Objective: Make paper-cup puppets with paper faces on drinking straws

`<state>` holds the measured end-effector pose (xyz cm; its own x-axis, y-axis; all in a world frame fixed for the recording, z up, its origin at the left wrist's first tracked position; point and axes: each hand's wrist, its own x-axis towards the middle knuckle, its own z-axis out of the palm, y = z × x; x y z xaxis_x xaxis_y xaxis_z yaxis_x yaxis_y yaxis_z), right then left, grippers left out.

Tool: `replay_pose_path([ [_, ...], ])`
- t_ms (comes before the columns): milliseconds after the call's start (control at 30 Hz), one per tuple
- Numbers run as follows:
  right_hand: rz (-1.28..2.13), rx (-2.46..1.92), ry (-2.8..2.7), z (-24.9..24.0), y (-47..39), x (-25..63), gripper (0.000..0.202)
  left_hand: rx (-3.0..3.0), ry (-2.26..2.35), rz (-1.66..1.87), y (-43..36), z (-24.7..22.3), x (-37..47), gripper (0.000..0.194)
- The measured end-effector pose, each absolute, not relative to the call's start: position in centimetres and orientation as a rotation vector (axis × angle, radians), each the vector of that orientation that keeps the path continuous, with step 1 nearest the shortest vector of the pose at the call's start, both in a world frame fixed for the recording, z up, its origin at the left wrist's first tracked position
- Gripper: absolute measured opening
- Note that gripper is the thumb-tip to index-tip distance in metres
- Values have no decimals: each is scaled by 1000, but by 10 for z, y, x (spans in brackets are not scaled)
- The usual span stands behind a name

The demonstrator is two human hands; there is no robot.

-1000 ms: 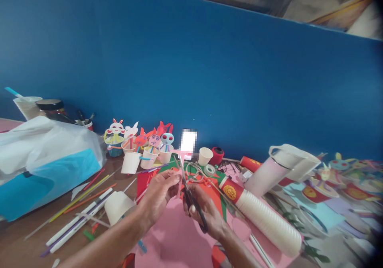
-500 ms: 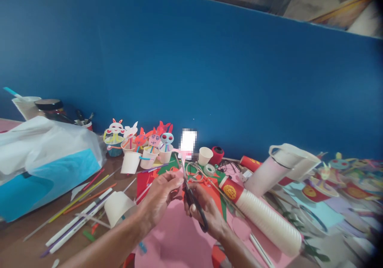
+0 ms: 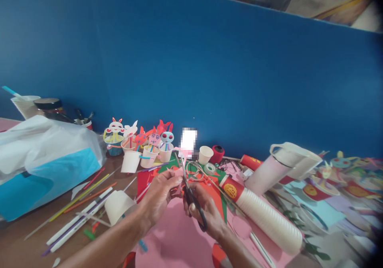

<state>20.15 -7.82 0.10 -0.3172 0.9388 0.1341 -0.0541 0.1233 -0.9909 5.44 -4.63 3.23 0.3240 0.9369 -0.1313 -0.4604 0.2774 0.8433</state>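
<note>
My right hand point(image 3: 203, 208) is closed around the black handles of a pair of scissors point(image 3: 194, 204), whose blades point up and away from me. Close beside it, my left hand point(image 3: 163, 188) pinches a small piece of pink paper point(image 3: 178, 173) against the blades. A thin pink strip sticks up past the blade tips, in front of a blurred white patch. Below both hands lies a large sheet of pink paper point(image 3: 176, 236). Red, orange and green sheets spread out behind the hands.
Paper cups with rabbit-like paper figures point(image 3: 154, 140) stand along the blue wall point(image 3: 191, 60). A long stack of paper cups point(image 3: 269, 216) and a white jug point(image 3: 275, 166) are at right. Markers point(image 3: 80, 220), a tipped cup point(image 3: 118, 206) and a plastic-covered blue package point(image 3: 50, 176) lie left.
My hands keep almost the same place and grip. The pink paper at the blades has shifted slightly, and the camera view has moved a little.
</note>
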Motion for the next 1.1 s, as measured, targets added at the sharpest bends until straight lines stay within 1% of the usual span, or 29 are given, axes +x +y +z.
replay_pose_path([
  [233,1365,-903,-1458,-1,-78,201,44,795,732,1060,-46,32,53,14],
  [433,1370,-882,-1460,-2,-77,201,40,795,741,1056,-45,32,54,13],
  [1100,1397,-973,-1443,0,-77,201,42,842,781,1063,-44,39,52,10],
])
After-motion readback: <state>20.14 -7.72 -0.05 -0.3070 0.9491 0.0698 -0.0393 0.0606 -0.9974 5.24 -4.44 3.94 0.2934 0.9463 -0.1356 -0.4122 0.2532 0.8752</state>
